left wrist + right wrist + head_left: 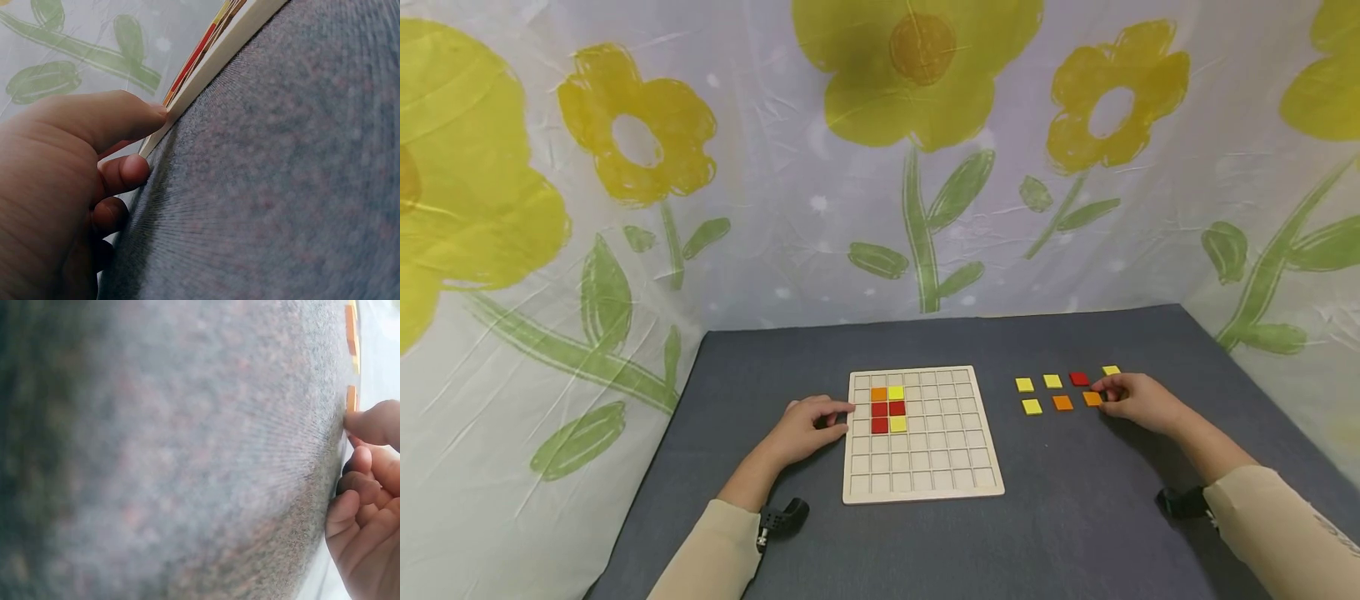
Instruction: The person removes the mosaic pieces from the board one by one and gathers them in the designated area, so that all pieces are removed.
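On the dark cloth (775,367), right of the grid board (940,460), lies the near row's rightmost orange tile (1091,399). Right hand (1142,403): thumb against it, can't tell if pinched. Left hand (808,427): thumb and index apart, tips at board's left edge. Six placed tiles (897,408) sit in cells.

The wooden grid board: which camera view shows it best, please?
The head view: the whole wooden grid board shows from above, with six tiles. The left wrist view catches part of it, nearly edge-on, by the left hand. The right wrist view does not show it.
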`<state>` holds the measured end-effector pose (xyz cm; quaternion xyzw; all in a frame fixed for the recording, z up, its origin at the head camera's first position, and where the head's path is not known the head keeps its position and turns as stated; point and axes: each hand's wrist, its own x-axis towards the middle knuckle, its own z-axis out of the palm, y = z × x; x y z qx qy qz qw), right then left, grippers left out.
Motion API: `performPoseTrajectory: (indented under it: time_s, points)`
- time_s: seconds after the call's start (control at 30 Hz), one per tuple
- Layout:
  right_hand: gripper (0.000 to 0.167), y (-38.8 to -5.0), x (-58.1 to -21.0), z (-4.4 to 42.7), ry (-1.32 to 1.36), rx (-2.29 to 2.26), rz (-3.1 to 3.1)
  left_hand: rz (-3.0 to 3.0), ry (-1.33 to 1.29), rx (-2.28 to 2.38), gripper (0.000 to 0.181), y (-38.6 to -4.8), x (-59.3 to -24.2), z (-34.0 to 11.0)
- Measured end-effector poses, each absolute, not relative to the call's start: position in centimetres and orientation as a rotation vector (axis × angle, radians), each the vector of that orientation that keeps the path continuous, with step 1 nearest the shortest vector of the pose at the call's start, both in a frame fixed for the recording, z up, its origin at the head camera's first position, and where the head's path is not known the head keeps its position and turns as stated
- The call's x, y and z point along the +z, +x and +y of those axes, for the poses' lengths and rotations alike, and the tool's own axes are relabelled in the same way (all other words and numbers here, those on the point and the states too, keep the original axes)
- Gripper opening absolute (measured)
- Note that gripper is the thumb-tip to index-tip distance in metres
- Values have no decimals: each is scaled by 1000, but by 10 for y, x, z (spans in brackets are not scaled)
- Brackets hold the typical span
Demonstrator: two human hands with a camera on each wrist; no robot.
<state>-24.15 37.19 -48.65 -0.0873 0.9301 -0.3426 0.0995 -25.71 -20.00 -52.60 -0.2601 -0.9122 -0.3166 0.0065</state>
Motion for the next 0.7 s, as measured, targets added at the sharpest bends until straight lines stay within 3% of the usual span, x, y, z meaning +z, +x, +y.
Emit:
performPoseTrajectory:
  time_s: [0.7]
  points:
    - [38,-242,-449,340,-335,-1128,2817,-2849,-823,-989,30,-258,-526,-200]
